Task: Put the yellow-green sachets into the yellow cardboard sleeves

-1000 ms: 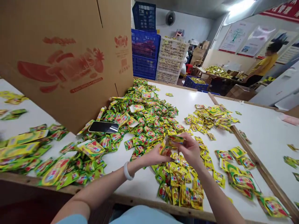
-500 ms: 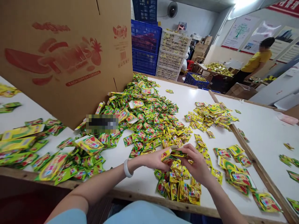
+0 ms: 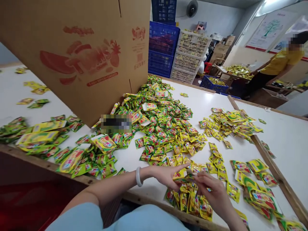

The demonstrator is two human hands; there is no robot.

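My left hand [image 3: 166, 176], with a white band [image 3: 138, 177] on its wrist, grips a small yellow-and-green carton [image 3: 180, 176]. Its index finger stretches along the top of the carton. My right hand [image 3: 213, 189] is at the carton's right end, its fingers closed together there. Whether they pinch a flap or a packet, I cannot tell. Below both hands lie several yellow sweet packets [image 3: 193, 202] set side by side near the table edge. Just beyond them spreads a large heap of green and yellow packets [image 3: 163, 128].
A large cardboard box [image 3: 79, 70] stands on the table [image 3: 134, 163] at left. More cartons and packets [image 3: 72, 160] lie in front of it. Another yellow pile [image 3: 231, 123] is at right, beside a wooden strip [image 3: 271, 170]. Stacked crates [image 3: 190, 54] and a person [image 3: 276, 64] are behind.
The view has swung left, so the scene sits further right. My right hand's fingers have drawn in at the carton's end. My left hand still holds the carton, its index finger now extended.
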